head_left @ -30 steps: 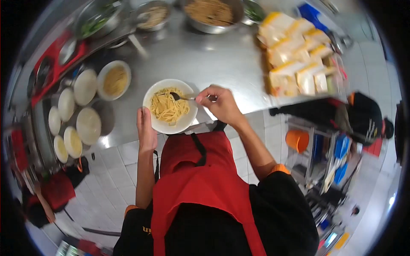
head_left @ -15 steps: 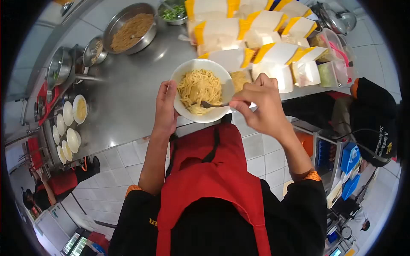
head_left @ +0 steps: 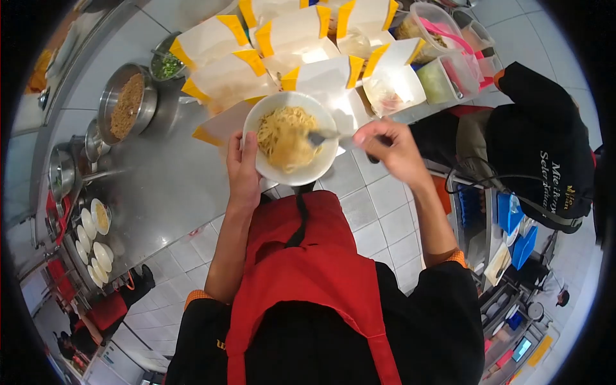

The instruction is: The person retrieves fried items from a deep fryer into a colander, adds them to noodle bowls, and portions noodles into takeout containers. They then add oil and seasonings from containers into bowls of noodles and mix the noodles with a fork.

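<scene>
My left hand (head_left: 243, 173) is closed on the left rim of a white bowl (head_left: 326, 160), thumb at its edge. The bowl holds a heap of pale yellow noodles (head_left: 282, 141). From the right, my right hand (head_left: 393, 154) grips a fork (head_left: 330, 135) by its handle. The fork's head is blurred by motion and sits over the right part of the noodles. Just beyond the bowl stand several open white takeaway boxes (head_left: 327, 83) with yellow edges; one near box has a clear plastic bag (head_left: 385, 99) in it.
On the steel counter (head_left: 173, 192) stand a metal bowl of brown crumbly food (head_left: 128, 109), a bowl of chopped greens (head_left: 168, 66) and several small white bowls (head_left: 102, 256). Plastic tubs (head_left: 443, 80) are at the back right. One co-worker (head_left: 539, 141) stands right, another (head_left: 106, 308) far left.
My view has swung to the right, bringing the boxes closer to the bowl. The fork has been raised from low in the noodles to higher on their right side. Both grips persist.
</scene>
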Tool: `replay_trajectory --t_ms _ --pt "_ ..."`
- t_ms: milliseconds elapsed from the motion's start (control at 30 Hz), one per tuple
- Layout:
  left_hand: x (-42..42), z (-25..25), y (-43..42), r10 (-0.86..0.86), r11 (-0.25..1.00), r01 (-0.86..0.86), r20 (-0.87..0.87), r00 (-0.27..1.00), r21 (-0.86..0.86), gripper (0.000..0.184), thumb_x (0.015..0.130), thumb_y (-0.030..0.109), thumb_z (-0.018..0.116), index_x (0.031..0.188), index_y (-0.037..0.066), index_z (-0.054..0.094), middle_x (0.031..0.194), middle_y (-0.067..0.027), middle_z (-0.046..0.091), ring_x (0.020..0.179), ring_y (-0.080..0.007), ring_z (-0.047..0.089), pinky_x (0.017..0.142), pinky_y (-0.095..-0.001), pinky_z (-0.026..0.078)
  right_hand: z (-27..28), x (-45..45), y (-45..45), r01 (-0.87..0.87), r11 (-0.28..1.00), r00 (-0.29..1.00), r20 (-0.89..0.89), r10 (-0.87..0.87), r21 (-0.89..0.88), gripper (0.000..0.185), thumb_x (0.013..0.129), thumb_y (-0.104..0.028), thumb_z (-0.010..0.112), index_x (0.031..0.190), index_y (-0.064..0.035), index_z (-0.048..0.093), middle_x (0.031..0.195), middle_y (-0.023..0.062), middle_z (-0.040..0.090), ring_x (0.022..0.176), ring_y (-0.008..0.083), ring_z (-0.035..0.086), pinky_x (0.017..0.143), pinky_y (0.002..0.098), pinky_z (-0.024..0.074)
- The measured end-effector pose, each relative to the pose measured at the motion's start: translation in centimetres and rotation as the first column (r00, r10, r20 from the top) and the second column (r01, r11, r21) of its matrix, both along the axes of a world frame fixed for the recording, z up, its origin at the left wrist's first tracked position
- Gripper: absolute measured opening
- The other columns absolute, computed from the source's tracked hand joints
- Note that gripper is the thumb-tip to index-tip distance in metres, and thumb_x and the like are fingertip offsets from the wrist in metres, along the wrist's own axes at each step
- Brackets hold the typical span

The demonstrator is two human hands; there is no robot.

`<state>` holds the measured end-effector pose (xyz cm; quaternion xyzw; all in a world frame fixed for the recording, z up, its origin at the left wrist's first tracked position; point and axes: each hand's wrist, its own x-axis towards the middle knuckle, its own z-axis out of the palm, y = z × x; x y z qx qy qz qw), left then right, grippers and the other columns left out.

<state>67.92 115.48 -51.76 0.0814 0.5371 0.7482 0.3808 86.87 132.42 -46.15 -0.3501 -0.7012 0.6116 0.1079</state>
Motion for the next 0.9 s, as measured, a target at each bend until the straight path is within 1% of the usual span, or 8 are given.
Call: replay_trajectory --t_ms 67,133,267,433,533,600,733,900 --pt "0.4 -1.4 1.5 -0.005 1.000 0.006 0.011 1.000 -0.029 0.034 0.092 0.030 0.056 0.113 0.005 0.046 0.096 -0.0048 0.057 0.080 -0.0092 0.058 0.064 -0.0224 0.049 -1.3 1.2 1.6 0.112 0.994 0.987 -0.121 -0.110 0.014 0.011 0.084 -0.011 0.065 0.086 -0.0006 0.068 0.076 0.0000 0.064 0.072 0.0058 0.053 0.067 0.0213 0.0422" --pt "0.9 -3.1 4.7 0.017 1.000 -0.011 -0.373 0.928 0.019 0.036 0.089 0.030 0.060 0.112 0.004 0.050 0.091 -0.0043 0.056 0.075 -0.0100 0.057 0.061 -0.0236 0.048 -1.9 2.3 3.1 0.196 0.980 0.977 -0.086 -0.193 0.028 0.012 0.084 -0.012 0.066 0.086 -0.0006 0.068 0.074 -0.0008 0.062 0.069 0.0047 0.051 0.064 0.0207 0.0407" --pt "2.2 -3.7 9.0 -0.078 0.980 -0.035 -0.542 0.837 -0.195 0.038 0.085 0.029 0.065 0.109 0.003 0.054 0.087 -0.0060 0.055 0.073 -0.0124 0.057 0.060 -0.0265 0.048 -4.5 4.2 5.0 0.306 0.950 0.949 -0.097 -0.300 0.057 0.015 0.083 -0.014 0.066 0.086 0.0000 0.068 0.071 -0.0013 0.061 0.065 0.0037 0.048 0.059 0.0202 0.0378" --pt "2.6 -5.8 11.5 -0.095 0.964 -0.141 -0.786 0.611 -0.226 0.043 0.077 0.029 0.071 0.106 0.002 0.053 0.087 -0.0121 0.055 0.069 -0.0211 0.057 0.062 -0.0327 0.047 -9.0 6.5 5.3 0.374 0.897 0.910 0.091 -0.404 0.237 0.019 0.082 -0.020 0.065 0.089 -0.0025 0.070 0.068 0.0049 0.062 0.060 0.0088 0.050 0.060 0.0237 0.0407" --pt "2.7 -6.6 12.1 -0.127 0.953 -0.193 -0.888 0.441 -0.232 0.047 0.075 0.032 0.072 0.103 0.002 0.049 0.088 -0.0131 0.053 0.072 -0.0254 0.056 0.063 -0.0370 0.047 -7.8 5.8 4.0 0.286 0.772 0.874 0.176 -0.454 0.568 0.015 0.080 -0.020 0.064 0.084 -0.0070 0.070 0.065 0.0120 0.061 0.061 0.0195 0.058 0.060 0.0314 0.0431" --pt "3.0 -6.7 12.3 -0.155 0.947 -0.215 -0.926 0.343 -0.238 0.050 0.074 0.035 0.073 0.102 0.003 0.047 0.089 -0.0133 0.051 0.074 -0.0273 0.056 0.064 -0.0389 0.047 -7.6 5.8 3.7 -0.030 0.512 0.913 0.232 -0.335 0.858 0.012 0.078 -0.017 0.064 0.074 -0.0056 0.066 0.067 0.0109 0.061 0.063 0.0244 0.059 0.061 0.0373 0.0435" --pt "3.3 -6.8 12.6 -0.236 0.949 -0.173 -0.956 0.174 -0.266 0.053 0.072 0.038 0.074 0.100 0.005 0.044 0.091 -0.0123 0.049 0.078 -0.0291 0.054 0.064 -0.0398 0.046 -8.3 4.9 2.6 -0.284 0.367 0.886 0.388 -0.253 0.886 0.002 0.071 -0.012 0.065 0.072 -0.0112 0.065 0.074 0.0039 0.056 0.061 0.0227 0.054 0.055 0.0359 0.0453" --pt "1.6 -6.9 13.0 -0.092 0.992 -0.081 -0.994 0.050 -0.096 0.057 0.070 0.039 0.075 0.101 0.005 0.042 0.094 -0.0131 0.050 0.081 -0.0307 0.054 0.066 -0.0389 0.046 -3.9 4.8 4.2 -0.180 0.296 0.928 0.262 -0.265 0.938 0.005 0.068 -0.009 0.068 0.071 -0.0108 0.064 0.071 0.0035 0.053 0.062 0.0222 0.053 0.053 0.0347 0.0451"
